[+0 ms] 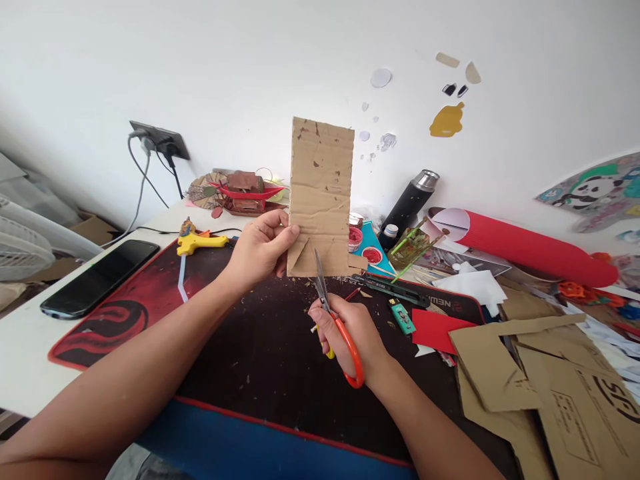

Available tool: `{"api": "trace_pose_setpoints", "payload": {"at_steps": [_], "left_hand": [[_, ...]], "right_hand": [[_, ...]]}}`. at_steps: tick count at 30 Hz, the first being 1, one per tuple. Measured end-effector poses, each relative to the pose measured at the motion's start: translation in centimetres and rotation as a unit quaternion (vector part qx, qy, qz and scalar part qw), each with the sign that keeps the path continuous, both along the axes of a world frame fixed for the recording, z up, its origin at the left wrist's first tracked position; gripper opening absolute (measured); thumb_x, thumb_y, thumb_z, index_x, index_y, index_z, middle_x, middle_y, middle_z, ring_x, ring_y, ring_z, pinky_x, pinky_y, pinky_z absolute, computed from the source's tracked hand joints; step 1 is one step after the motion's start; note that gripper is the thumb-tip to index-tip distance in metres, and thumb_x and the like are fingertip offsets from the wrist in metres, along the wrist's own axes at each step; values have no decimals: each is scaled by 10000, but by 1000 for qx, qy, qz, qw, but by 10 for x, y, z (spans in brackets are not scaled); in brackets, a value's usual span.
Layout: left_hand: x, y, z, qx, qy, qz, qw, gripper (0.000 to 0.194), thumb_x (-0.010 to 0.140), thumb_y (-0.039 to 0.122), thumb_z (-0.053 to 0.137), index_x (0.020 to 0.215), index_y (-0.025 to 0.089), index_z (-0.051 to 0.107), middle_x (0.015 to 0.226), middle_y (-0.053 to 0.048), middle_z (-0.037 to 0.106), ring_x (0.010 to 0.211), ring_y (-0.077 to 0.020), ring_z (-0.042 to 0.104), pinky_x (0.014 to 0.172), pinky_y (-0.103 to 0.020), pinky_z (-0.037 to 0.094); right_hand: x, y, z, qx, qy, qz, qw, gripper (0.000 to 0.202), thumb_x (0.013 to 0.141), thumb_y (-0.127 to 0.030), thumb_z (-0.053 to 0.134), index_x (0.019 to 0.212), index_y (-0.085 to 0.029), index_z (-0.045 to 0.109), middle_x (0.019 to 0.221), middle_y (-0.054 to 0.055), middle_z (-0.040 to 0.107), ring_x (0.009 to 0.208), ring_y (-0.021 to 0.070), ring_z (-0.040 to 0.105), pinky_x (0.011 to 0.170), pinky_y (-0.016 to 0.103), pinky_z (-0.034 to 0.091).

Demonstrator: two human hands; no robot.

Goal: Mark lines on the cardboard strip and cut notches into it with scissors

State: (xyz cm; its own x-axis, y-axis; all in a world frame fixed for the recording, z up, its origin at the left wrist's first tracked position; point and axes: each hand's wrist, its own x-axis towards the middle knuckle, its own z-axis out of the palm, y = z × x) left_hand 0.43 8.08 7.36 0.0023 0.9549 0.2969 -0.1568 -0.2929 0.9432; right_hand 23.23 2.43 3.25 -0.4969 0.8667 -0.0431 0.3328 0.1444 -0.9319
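My left hand (267, 243) pinches the lower left edge of a brown cardboard piece (320, 180), thumb in front and fingers behind. The piece stands upright in the air above the mat, marked with dark stains, creases and a slanted cut or flap near its bottom left. In my right hand (355, 327) is a pair of scissors (354, 353) with orange-red handles. Their blades point up and lie at the cardboard's lower edge; whether they touch it I cannot tell.
A dark desk mat (240, 373) lies under my hands. At left are a phone (100, 279) and a yellow glue gun (203, 244). Behind stand a black thermos (410, 200) and a red roll (530, 247). A utility knife (393, 290), red paper (440, 330) and cardboard scraps (500, 373) lie at right.
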Motion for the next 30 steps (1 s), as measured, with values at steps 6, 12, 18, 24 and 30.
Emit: {"api": "trace_pose_setpoints", "payload": {"at_steps": [6,12,18,24,30], "left_hand": [[1,0,-2,-4,-2,13,1000,441,905,555,880,844,253,563,452,103,565,244,-116,482,232,-193,274],[2,0,-4,-4,-3,21,1000,442,904,557,883,840,250,572,460,103,563,247,-108,479,233,-193,284],[3,1,-4,-9,1,23,1000,464,897,579,884,826,252,562,444,98,567,238,-114,478,229,-191,276],[4,1,-4,-9,-4,23,1000,465,882,580,896,823,251,573,443,98,570,237,-115,477,227,-190,274],[4,1,-6,-7,-8,28,1000,451,891,568,894,841,256,572,445,102,568,239,-113,473,228,-189,266]], "right_hand": [[0,-1,1,8,-16,-7,1000,413,1078,-649,606,963,-256,654,644,-19,628,525,178,641,549,279,500],[0,-1,0,32,-37,-9,999,442,1118,-634,531,888,-261,591,637,-7,638,514,177,643,533,275,466],[0,-1,4,56,-68,-13,996,438,1134,-570,496,818,-269,538,549,-19,608,471,179,624,540,285,437],[-1,-2,3,55,-73,-17,996,427,1138,-550,490,826,-269,564,521,-22,604,459,183,626,546,288,434],[-2,-2,2,56,-73,-26,995,423,1135,-550,477,836,-271,587,493,-25,579,437,189,615,535,294,435]]}}
